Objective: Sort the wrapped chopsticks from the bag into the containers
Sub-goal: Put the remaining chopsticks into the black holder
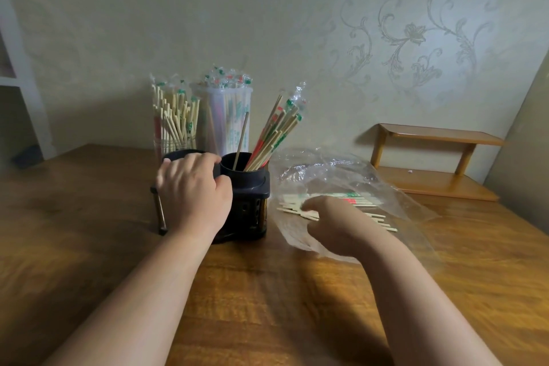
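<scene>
The table [267, 291] is varnished wood, smooth and glossy; the bag [386, 184] is thin clear plastic film, crinkled and shiny; the chopsticks [353, 195] are pale matt wood in clear glossy wrappers; the holder [252, 187] is dark matt plastic with a metal rod [160, 212]; the shelf [439, 134] is smooth lacquered wood.

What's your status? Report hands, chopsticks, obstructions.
Left hand grips black holder. Right hand at wrapped chopsticks in plastic bag; grip unclear. Nothing blocking holder.

Dim, soft light; blurred, edges warped.
</scene>
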The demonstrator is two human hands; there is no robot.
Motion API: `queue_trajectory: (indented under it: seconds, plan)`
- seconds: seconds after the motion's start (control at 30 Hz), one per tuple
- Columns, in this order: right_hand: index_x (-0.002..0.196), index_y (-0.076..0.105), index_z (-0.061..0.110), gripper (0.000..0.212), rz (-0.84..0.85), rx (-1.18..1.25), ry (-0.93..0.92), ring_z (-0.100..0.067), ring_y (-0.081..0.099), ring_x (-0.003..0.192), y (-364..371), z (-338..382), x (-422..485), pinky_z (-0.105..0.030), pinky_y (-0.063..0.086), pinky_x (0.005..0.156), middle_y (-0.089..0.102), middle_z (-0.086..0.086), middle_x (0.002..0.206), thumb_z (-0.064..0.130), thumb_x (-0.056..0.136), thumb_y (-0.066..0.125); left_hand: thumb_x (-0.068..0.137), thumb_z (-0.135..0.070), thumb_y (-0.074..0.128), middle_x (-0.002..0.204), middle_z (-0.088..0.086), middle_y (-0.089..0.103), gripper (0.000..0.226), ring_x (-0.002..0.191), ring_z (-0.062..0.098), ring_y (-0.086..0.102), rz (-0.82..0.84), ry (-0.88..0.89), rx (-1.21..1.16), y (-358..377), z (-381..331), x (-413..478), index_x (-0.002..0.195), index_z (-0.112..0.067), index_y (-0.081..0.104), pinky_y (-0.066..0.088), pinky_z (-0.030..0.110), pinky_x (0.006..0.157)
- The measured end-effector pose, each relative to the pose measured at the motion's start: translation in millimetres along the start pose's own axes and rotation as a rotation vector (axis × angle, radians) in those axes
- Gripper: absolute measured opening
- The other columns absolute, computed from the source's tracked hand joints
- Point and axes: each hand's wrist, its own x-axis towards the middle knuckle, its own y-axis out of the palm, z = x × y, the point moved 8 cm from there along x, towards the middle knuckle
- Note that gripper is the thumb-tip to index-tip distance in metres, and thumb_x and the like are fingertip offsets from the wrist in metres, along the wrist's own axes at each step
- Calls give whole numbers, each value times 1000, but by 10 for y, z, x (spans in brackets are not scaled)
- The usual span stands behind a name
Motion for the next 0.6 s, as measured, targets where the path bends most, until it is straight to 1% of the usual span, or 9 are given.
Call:
queue_trajectory:
  seconds: [0.03,0.07,0.1,0.13,0.2,0.33,0.43,0.5,0.6]
  plan:
    - [147,43,21,58,15,-50,12,-23,44,137,51,-37,22,-34,37,109,46,-3,151,6,91,44,77,-24,48,101,6,71,37,98,33,59,-2,0,-2,3,3,0,103,-16,72,33,49,105]
    - [153,32,21,63,22,-91,26,-24,39,141,96,-84,50,-36,35,111,38,-3,155,5,92,42,77,-22,49,100,6,71,35,98,33,59,-5,0,-3,6,7,0,103,-16,72,33,49,105]
    - [154,26,21,65,24,-124,54,-26,38,141,132,-143,81,-37,35,111,36,-4,156,6,93,43,78,-21,52,101,6,71,33,98,33,59,-4,0,-4,10,10,0,103,-16,72,33,50,106]
    - [153,27,22,64,13,-156,90,-28,40,139,158,-224,128,-39,37,110,38,-5,154,7,94,45,78,-19,54,101,6,71,31,99,33,59,-3,1,-6,15,10,-2,104,-16,72,33,50,106]
    - [146,41,25,58,-37,-183,158,-28,48,131,155,-369,205,-38,43,105,48,-3,146,10,91,50,78,-17,56,102,6,71,31,99,33,59,-3,4,-8,17,4,-4,104,-15,72,32,50,106]
    - [126,64,28,46,-132,-131,236,-26,57,119,108,-563,274,-33,47,98,60,-2,131,8,84,60,77,-22,49,102,5,71,36,100,33,59,-5,-9,-12,-7,3,-10,104,-16,72,31,49,107]
    - [103,74,27,34,-150,-97,270,-28,62,108,131,-652,296,-30,51,88,68,-5,118,6,80,60,77,-23,47,101,5,71,37,100,32,60,-8,-8,-8,-17,-8,-12,103,-16,72,32,49,106]
    - [101,74,30,33,-139,-66,285,-26,63,105,158,-684,311,-28,50,84,70,-1,114,8,82,58,77,-23,47,102,5,71,37,100,32,59,-7,-6,-6,-15,-7,-13,104,-16,72,31,48,107]
    - [107,73,33,37,-127,-43,278,-23,63,106,177,-684,350,-24,48,81,69,1,117,9,83,60,78,-23,47,102,5,71,38,100,33,60,-5,-5,-2,-12,7,-8,104,-16,72,31,49,107]
